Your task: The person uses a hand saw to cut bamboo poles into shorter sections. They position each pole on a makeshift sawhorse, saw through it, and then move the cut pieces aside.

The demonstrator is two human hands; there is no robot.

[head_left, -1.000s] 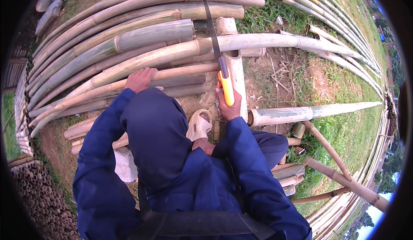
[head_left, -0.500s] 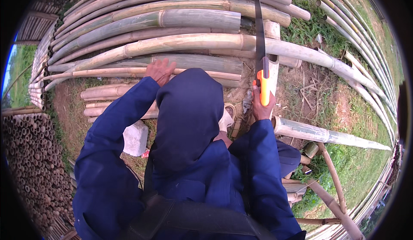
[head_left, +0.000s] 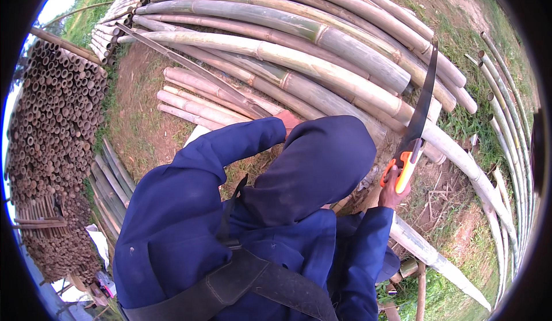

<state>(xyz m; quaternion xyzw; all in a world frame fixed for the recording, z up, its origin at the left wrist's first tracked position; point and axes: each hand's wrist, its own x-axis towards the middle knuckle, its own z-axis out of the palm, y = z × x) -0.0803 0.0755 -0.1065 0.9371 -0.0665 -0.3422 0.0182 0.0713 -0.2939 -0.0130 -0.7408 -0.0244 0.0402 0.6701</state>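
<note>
My right hand is wrapped round the orange handle of a handsaw. Its dark blade points up and away, passing over the long pale bamboo pole; whether it touches the pole I cannot tell. Partly hidden by the dark hood, my left hand is at the near end of a thin bamboo pole, which appears gripped there, though most of the fingers are out of sight. That thin pole slants across the thicker poles and the short bamboo pieces.
Thick bamboo poles lie side by side ahead. A tall stack of cut bamboo shows its ends at the left. More long thin poles lie on grass at the right. Another thick pole extends to the lower right.
My view has turned, so the scene sits at a different slant. The thin pole by my left hand now lies at an angle to the others. My right hand still holds the saw.
</note>
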